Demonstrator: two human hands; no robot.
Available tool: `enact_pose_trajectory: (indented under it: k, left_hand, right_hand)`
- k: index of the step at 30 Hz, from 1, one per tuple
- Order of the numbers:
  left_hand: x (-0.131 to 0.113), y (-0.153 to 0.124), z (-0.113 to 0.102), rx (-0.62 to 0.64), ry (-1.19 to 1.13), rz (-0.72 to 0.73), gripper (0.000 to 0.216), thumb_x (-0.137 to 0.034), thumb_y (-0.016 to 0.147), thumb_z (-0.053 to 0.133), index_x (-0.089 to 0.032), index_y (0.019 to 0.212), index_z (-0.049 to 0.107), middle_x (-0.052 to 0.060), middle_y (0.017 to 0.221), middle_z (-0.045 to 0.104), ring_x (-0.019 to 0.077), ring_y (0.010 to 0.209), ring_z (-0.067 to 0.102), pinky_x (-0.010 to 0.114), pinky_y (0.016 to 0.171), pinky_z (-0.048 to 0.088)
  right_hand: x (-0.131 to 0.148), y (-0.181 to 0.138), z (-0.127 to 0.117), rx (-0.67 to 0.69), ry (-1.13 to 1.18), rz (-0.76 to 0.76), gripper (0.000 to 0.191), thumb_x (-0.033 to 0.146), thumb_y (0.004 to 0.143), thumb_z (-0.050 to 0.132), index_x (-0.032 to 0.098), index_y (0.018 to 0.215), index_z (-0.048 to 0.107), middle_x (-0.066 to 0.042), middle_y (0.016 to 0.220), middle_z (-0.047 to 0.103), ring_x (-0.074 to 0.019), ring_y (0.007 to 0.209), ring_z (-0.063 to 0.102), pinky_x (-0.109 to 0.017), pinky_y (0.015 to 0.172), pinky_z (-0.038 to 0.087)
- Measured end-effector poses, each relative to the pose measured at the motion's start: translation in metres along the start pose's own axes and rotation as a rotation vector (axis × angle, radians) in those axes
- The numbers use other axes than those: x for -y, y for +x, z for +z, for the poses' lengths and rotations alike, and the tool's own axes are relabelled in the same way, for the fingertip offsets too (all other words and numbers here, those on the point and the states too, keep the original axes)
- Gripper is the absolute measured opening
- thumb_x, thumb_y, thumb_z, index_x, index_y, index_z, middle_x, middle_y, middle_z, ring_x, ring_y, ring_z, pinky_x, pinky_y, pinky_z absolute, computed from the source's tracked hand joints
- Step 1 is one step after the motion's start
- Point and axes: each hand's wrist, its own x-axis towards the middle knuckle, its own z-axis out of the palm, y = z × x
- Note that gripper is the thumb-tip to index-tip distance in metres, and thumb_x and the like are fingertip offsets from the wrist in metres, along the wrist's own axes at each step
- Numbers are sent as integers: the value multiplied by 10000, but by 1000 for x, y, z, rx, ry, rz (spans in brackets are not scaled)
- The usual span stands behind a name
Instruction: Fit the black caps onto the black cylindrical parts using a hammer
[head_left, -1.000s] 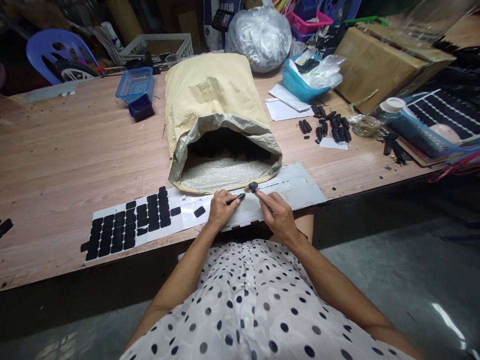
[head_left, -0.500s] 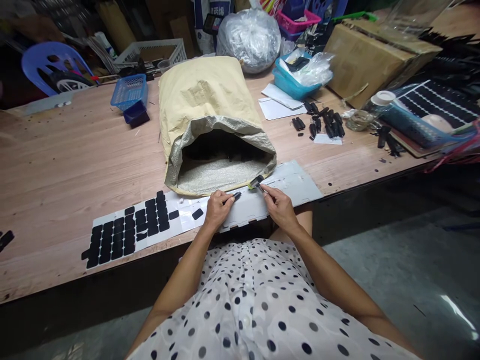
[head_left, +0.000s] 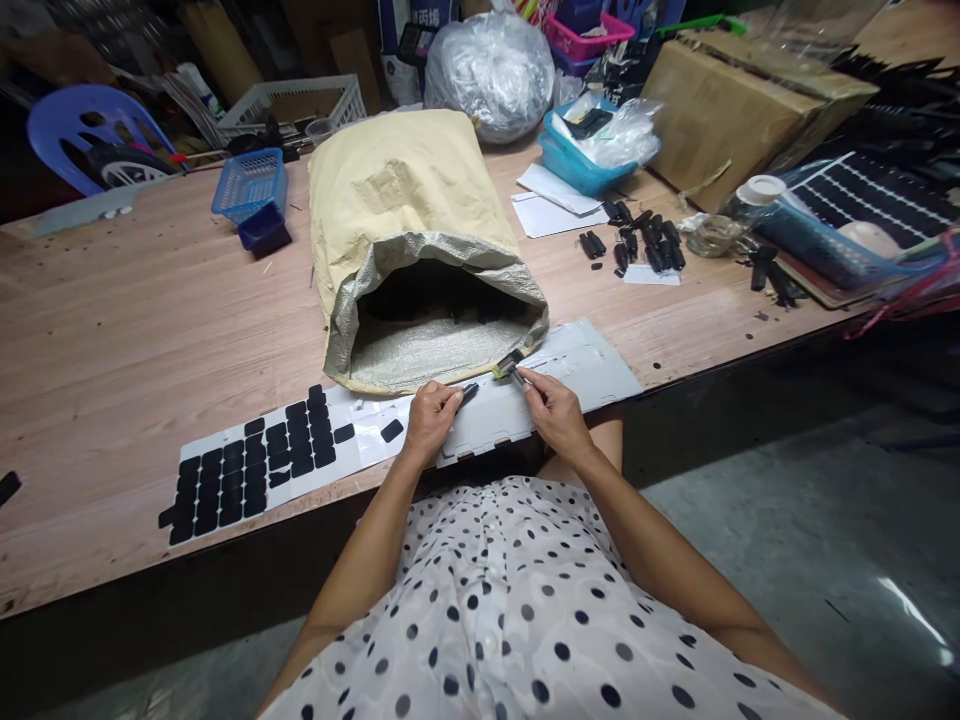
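Observation:
My left hand [head_left: 433,418] is closed in a pinch on a small black piece [head_left: 469,393], whose dark end sticks out past the fingertips. My right hand [head_left: 553,405] is closed round the thin handle of a small tool with a black and yellow-green head [head_left: 508,365]; its exact kind is unclear. The two held things are a short way apart, over a pale grey board [head_left: 577,365] at the table's front edge. Just beyond the hands, a cream sack [head_left: 409,165] lies with its silver-lined mouth facing me and dark contents in shadow.
Rows of black rounded stickers [head_left: 232,480] lie on a white sheet to the left. Several black cylindrical parts [head_left: 660,245] are at the right, near a blue basin [head_left: 585,165] and a cardboard box [head_left: 739,110]. Blue baskets [head_left: 251,185] stand at back left.
The whole view has shifted slightly. Both hands keep their grip and nearly the same place; the black piece in my left hand is tilted a little differently.

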Motion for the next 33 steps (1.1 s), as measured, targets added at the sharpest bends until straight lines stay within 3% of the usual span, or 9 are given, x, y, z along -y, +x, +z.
enact_pose_trajectory:
  k: [10,20,29,33]
  left_hand:
    - [4,2,-2,20,-59,-2,215,-285,942,603,-239,928,813,22,810,652,188,816,634,323,795,533]
    - [6,-1,2,-27,-31,35,154,-245,895,678,-264,960,816,24,837,652,203,891,647,353,871,550]
    - [1,-4,0,0,2,59,138,-253,851,739,-265,966,814,23,845,636,204,903,637,348,866,545]
    - [-3,-4,-4,23,-84,12,132,-293,880,689,-241,930,801,31,871,664,211,938,639,356,910,523]
  right_hand:
    - [-5,1,3,-10,-41,-26,355,280,922,499,241,1142,775,-83,1079,792,-240,1030,721,-411,946,589]
    - [-10,16,6,-17,-307,-89,396,184,864,537,268,1191,745,-77,959,758,-252,900,683,-377,832,558]
    - [-4,19,8,-80,-561,-194,362,170,908,520,249,1186,738,-87,834,692,-242,815,578,-344,722,420]
    - [1,21,6,-35,-687,-202,358,160,938,500,232,1206,725,-94,860,648,-225,825,525,-333,724,352]
